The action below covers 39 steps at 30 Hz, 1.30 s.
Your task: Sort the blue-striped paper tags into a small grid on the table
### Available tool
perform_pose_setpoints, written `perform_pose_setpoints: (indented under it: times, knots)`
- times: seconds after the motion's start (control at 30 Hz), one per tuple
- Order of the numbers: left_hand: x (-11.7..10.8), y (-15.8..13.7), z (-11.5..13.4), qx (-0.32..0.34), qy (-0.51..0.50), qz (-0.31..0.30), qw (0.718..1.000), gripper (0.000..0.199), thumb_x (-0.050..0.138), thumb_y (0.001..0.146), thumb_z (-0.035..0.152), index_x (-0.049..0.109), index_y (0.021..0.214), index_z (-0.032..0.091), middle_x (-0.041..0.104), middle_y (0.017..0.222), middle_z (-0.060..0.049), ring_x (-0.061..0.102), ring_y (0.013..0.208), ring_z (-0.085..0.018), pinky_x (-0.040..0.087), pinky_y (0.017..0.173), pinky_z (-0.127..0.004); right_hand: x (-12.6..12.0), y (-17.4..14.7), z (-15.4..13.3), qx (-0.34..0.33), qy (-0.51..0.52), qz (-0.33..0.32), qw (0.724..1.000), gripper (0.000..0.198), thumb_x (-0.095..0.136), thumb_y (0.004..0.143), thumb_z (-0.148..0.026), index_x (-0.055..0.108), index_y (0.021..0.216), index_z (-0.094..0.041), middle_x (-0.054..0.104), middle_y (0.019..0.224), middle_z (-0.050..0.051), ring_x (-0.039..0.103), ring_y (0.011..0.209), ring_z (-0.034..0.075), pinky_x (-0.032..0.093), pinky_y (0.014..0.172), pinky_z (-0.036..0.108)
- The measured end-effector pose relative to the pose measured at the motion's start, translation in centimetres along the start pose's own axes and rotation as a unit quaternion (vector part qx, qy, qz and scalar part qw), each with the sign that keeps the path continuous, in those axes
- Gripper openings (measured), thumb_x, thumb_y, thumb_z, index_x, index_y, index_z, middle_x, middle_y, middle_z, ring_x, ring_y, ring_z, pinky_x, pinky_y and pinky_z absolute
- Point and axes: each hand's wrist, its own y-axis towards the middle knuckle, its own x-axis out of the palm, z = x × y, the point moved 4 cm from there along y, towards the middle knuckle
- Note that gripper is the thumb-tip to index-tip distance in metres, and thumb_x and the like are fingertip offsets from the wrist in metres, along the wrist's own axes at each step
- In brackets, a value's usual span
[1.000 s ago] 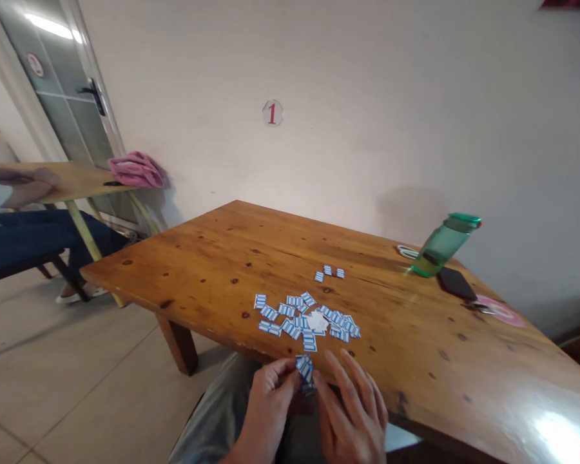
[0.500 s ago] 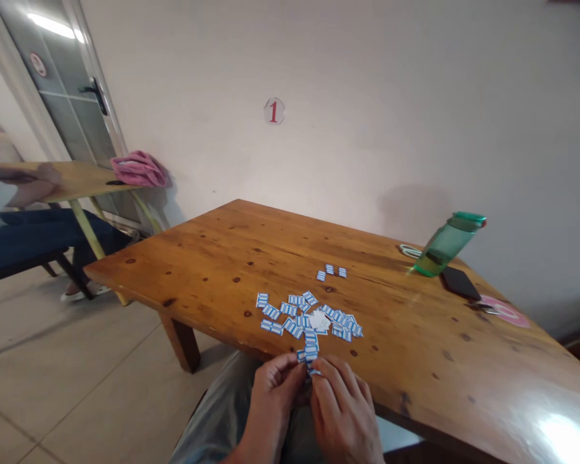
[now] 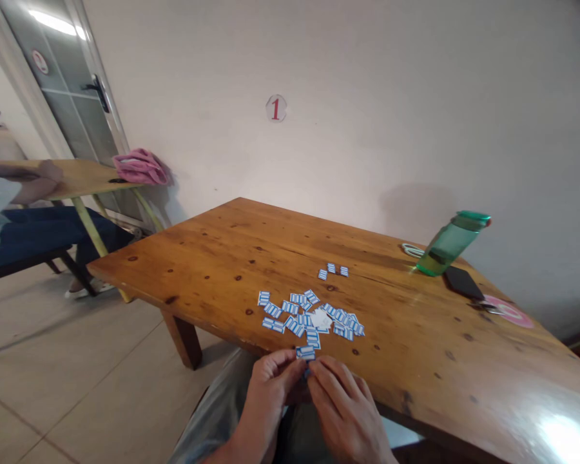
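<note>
My left hand (image 3: 273,386) pinches a small blue-and-white card (image 3: 305,352) between thumb and fingers at the table's front edge. Close beside it, my right hand (image 3: 345,403) has its fingers bent together at the card's lower right, touching a blue piece there; its fingertips are partly hidden. Just beyond both hands lies a loose pile of similar blue-bordered cards (image 3: 294,327), some overlapping. A few plain white pieces (image 3: 320,318) lie in the middle of that pile. Farther back, 3 small cards (image 3: 331,267) sit apart from the rest.
On the wooden table (image 3: 212,251), a green bottle (image 3: 452,245) stands at right, near a dark phone (image 3: 464,283), a white cable (image 3: 412,250) and a pink round piece (image 3: 510,312). Left, a person sits at another table (image 3: 84,177) holding a pink cloth (image 3: 141,167).
The card between my hands has turned and now lies more level, its face showing more clearly. My hands have shifted slightly; the pile looks the same.
</note>
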Motion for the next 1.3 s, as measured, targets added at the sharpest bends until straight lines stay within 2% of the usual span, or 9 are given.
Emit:
perform_pose_setpoints:
  times: [0.17,0.33,0.57,0.63,0.77,0.97,1.1,1.2,1.3]
  knots:
    - [0.2,-0.3,0.6,0.017,0.008,0.021,1.000,0.023,0.072,0.060,0.031,0.071,0.074,0.012,0.068,0.068,-0.007,0.059,0.065,-0.016,0.046,0.064,-0.025,0.1,-1.8,1.9,0.221,0.177,0.040,0.958,0.018,0.047,0.083,-0.020,0.058,0.097,-0.020,0.066,0.089,0.006,0.061,0.083,0.017,0.049,0.069,0.025]
    - [0.6,-0.2,0.2,0.000,-0.055,0.003,0.998,0.020,0.075,0.056,0.027,0.072,0.069,0.013,0.069,0.068,-0.007,0.061,0.068,-0.016,0.044,0.071,-0.024,2.3,-3.8,2.2,0.443,0.398,0.022,0.803,0.025,0.046,0.083,-0.035,0.063,0.091,-0.019,0.064,0.070,0.003,0.060,0.063,0.014,0.048,0.054,0.020]
    - [0.8,0.3,-1.4,-0.013,-0.095,0.001,0.995,0.021,0.078,0.051,0.026,0.072,0.067,0.013,0.066,0.061,-0.004,0.055,0.056,-0.012,0.042,0.059,-0.021,5.1,-4.9,1.3,0.564,0.543,0.074,0.617,0.025,0.062,0.071,-0.041,0.063,0.079,-0.016,0.056,0.057,-0.001,0.049,0.052,0.011,0.041,0.047,0.020]
    - [0.8,0.4,-1.8,-0.016,-0.081,0.004,0.997,0.024,0.078,0.050,0.027,0.072,0.068,0.014,0.066,0.062,-0.005,0.055,0.059,-0.013,0.042,0.061,-0.023,5.3,-5.1,1.4,0.575,0.553,0.090,0.596,0.024,0.065,0.069,-0.040,0.062,0.072,-0.016,0.055,0.056,-0.002,0.048,0.052,0.010,0.040,0.048,0.019]
    - [0.5,0.4,-1.5,0.012,0.009,0.002,1.000,0.025,0.076,0.052,0.032,0.071,0.069,0.014,0.067,0.069,-0.006,0.057,0.068,-0.017,0.043,0.068,-0.027,4.6,-4.8,1.6,0.576,0.541,0.083,0.607,0.025,0.067,0.066,-0.040,0.061,0.067,-0.016,0.056,0.058,-0.001,0.048,0.054,0.011,0.040,0.050,0.020]
    - [0.5,0.8,0.2,0.151,0.213,0.006,0.965,0.012,0.068,0.060,0.027,0.066,0.056,0.016,0.059,0.059,-0.001,0.054,0.061,-0.015,0.041,0.060,-0.022,3.2,-4.3,1.9,0.566,0.468,0.039,0.678,0.025,0.065,0.066,-0.041,0.059,0.062,-0.017,0.050,0.052,-0.004,0.043,0.049,0.009,0.035,0.047,0.018]
    - [1.3,0.8,0.2,0.166,0.301,-0.015,0.939,0.010,0.061,0.068,0.024,0.066,0.067,0.016,0.063,0.067,-0.003,0.057,0.065,-0.017,0.044,0.062,-0.024,3.0,-5.0,3.3,0.567,0.468,0.024,0.678,0.027,0.064,0.066,-0.043,0.059,0.065,-0.017,0.055,0.057,-0.001,0.047,0.053,0.011,0.038,0.050,0.020]
    - [1.7,0.7,0.7,0.246,0.448,-0.040,0.858,0.027,0.055,0.074,0.020,0.063,0.100,0.018,0.063,0.104,-0.009,0.054,0.100,-0.024,0.040,0.089,-0.035,2.1,-5.6,5.6,0.569,0.409,0.044,0.712,0.029,0.064,0.065,-0.045,0.060,0.068,-0.017,0.057,0.058,-0.001,0.048,0.055,0.013,0.039,0.050,0.021]
    - [2.0,0.9,0.8,0.302,0.620,-0.105,0.716,0.050,0.054,0.076,0.020,0.045,0.125,0.023,0.043,0.134,-0.006,0.027,0.128,-0.027,0.008,0.106,-0.051,1.3,-5.8,7.8,0.560,0.319,0.023,0.764,0.029,0.064,0.065,-0.045,0.061,0.067,-0.016,0.056,0.056,-0.001,0.046,0.051,0.012,0.035,0.047,0.021]
